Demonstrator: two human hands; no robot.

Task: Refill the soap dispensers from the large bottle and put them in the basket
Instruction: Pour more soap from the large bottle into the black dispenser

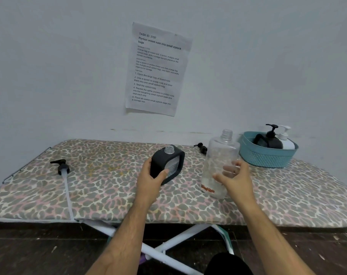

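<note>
Dark floor (pixel 49 251) nearest, white crossed legs (pixel 168 253) under an ironing board (pixel 109 199) with leopard-print cover; plain pale wall (pixel 59 66) behind with one printed sheet (pixel 157 70) stuck on it.

Left hand (pixel 151 180) grips the black dispenser (pixel 166 163) from its left side, thumb across the front; it tilts on the board, neck open, no pump. Right hand (pixel 235 180) reaches the clear large bottle (pixel 220 163), fingers spread loosely and seen through the plastic; cannot tell if they actually grip it. Bottle stands upright just right of the dispenser, cap off, orange residue at the bottom.

One pump (pixel 62 167) with a long white tube lies at board's left, well apart from the hands. A second black pump (pixel 202 147) lies behind the bottle near the wall.

Far right: one teal basket (pixel 268 157) holding two dispensers, one black (pixel 269 140), one white (pixel 286 139), both pumps on.

Count: three dispensers, one bottle, two loose pumps, one basket.
</note>
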